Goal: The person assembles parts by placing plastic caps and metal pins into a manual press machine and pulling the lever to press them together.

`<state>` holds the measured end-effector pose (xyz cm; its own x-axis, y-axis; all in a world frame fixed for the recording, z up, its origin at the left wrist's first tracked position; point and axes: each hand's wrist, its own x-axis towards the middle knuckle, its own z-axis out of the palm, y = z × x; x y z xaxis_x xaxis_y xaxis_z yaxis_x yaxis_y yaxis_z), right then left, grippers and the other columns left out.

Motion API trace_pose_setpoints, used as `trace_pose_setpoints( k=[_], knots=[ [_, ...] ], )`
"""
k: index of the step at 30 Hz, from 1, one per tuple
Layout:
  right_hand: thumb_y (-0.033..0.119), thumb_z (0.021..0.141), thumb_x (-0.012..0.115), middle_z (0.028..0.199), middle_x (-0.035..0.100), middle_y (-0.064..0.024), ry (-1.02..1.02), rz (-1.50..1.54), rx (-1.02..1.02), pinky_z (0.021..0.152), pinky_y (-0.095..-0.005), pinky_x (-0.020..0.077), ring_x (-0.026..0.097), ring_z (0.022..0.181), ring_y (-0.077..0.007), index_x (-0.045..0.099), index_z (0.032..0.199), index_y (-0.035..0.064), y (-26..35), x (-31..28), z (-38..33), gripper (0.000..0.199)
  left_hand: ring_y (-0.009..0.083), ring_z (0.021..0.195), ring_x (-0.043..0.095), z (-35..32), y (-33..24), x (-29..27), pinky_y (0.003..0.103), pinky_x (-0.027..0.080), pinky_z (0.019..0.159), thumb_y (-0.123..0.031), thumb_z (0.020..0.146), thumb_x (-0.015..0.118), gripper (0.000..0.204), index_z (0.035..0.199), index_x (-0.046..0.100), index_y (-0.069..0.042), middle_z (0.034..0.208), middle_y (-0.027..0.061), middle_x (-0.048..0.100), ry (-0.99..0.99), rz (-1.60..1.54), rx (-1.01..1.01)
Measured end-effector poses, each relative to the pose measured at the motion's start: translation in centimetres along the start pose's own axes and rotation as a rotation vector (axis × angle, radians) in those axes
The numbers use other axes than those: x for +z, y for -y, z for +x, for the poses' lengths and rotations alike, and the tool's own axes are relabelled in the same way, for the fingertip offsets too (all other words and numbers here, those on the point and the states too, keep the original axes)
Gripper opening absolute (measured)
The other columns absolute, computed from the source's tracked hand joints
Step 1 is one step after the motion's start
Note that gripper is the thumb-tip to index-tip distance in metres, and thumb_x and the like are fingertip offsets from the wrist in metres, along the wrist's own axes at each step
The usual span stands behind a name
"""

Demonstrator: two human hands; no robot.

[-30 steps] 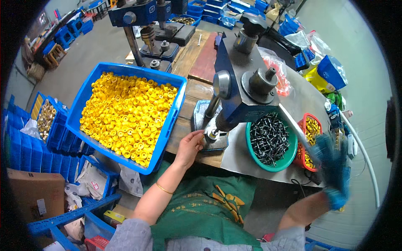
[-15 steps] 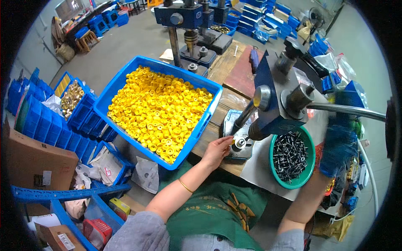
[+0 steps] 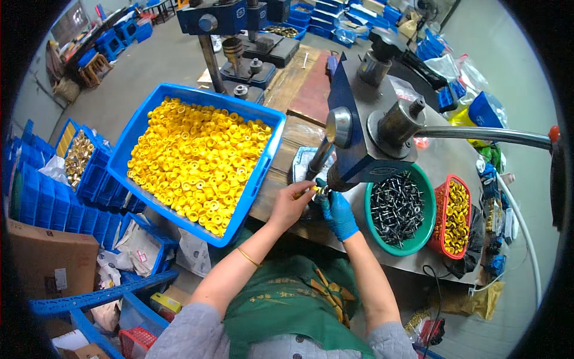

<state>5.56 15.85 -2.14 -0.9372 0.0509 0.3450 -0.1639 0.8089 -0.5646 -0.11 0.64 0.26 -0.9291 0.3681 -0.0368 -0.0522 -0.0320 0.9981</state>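
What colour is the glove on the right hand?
Blue, on the right hand at the press base; head view, the only one.

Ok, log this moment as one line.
left hand: at press base | right hand: gloved, beside it | yellow caps: in blue crate

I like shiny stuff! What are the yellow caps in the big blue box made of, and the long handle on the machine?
The yellow caps look like plastic: bright, even colour, smooth moulded rings. The big blue box looks plastic too. The long handle seems bare metal, grey with a shiny gleam.
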Motion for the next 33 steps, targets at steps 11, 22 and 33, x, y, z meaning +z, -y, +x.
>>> trace_pose_setpoints(
  k=[11, 22, 33],
  knots=[
    [0.018, 0.069, 0.069, 0.071, 0.055, -0.0183, 0.016, 0.111, 0.156, 0.053, -0.0370, 0.0428, 0.055, 0.063, -0.0323, 0.047, 0.077, 0.0000, 1.8, -5.2, 1.6, 0.030, 0.0202, 0.086, 0.061, -0.6, -0.2, 0.8, 0.027, 0.047, 0.073, -0.009, 0.078, 0.061, 0.019, 0.096, 0.061, -0.002, 0.097, 0.0121, 0.061, 0.111, 0.324, 0.309],
    [0.028, 0.068, 0.067, 0.077, 0.059, -0.0191, 0.298, 0.054, 0.013, 0.063, -0.0413, 0.0456, 0.056, 0.073, -0.0370, 0.060, 0.087, 0.0050, 2.3, -5.3, 4.8, 0.031, 0.0050, 0.066, 0.043, -2.3, -0.6, -1.6, 0.018, 0.034, 0.053, -0.010, 0.087, 0.039, 0.032, 0.115, 0.050, -0.001, 0.089, 0.0032, 0.051, -0.037, -0.548, -0.323],
    [0.020, 0.073, 0.063, 0.077, 0.058, -0.0186, 0.031, 0.115, 0.119, 0.066, -0.0372, 0.0452, 0.057, 0.072, -0.0323, 0.058, 0.085, -0.0014, 1.8, -8.9, 4.5, 0.025, 0.0104, 0.062, 0.051, -2.6, -2.1, -1.3, 0.020, 0.041, 0.055, -0.029, 0.087, 0.052, 0.033, 0.107, 0.050, -0.002, 0.085, 0.0066, 0.057, -0.119, -0.719, -0.441]
  ],
)
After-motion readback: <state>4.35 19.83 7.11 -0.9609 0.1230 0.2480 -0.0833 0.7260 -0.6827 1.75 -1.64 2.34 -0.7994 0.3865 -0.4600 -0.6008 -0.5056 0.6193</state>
